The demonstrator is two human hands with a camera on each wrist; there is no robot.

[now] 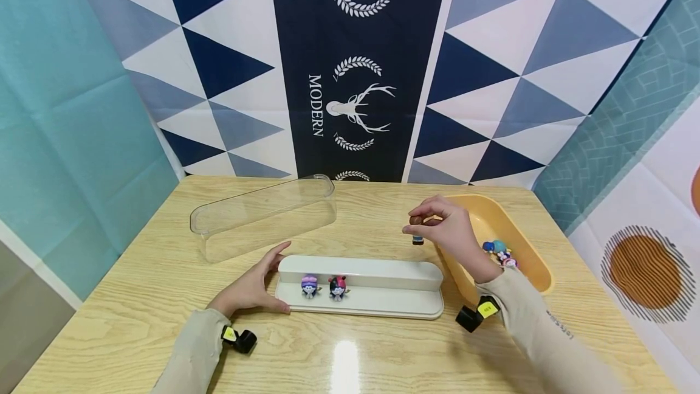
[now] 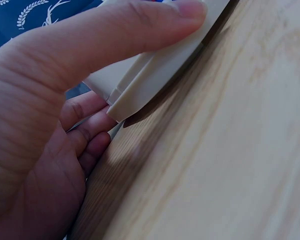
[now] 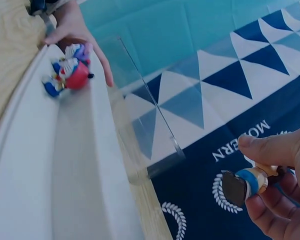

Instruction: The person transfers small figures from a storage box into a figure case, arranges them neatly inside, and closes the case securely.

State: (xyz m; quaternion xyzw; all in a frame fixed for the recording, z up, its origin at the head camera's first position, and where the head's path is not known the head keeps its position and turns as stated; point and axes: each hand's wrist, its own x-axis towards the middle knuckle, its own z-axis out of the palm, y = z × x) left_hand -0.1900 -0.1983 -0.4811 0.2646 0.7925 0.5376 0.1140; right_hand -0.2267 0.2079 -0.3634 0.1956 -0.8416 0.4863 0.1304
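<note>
My left hand (image 1: pixel 251 287) grips the left end of a white stepped display base (image 1: pixel 383 303), thumb at its front edge and fingers round the end. In the left wrist view the thumb lies over the base's rim. A purple-topped figurine (image 1: pixel 309 286) and a red-and-black one (image 1: pixel 337 288) stand side by side on its lower step, towards the left. My right hand (image 1: pixel 451 230) pinches a small figurine (image 1: pixel 418 233) above the table, beyond the base's right end. In the right wrist view this figurine (image 3: pixel 250 182) shows a brown underside and a blue band; the fingers hide its head.
An orange-yellow tray (image 1: pixel 533 260) at the right, partly behind the right forearm, holds several more figurines (image 1: pixel 500 251). A clear plastic cover (image 1: pixel 268 217) lies behind the base at the left. Patterned cloth (image 1: pixel 355 35) hangs along the table's back edge.
</note>
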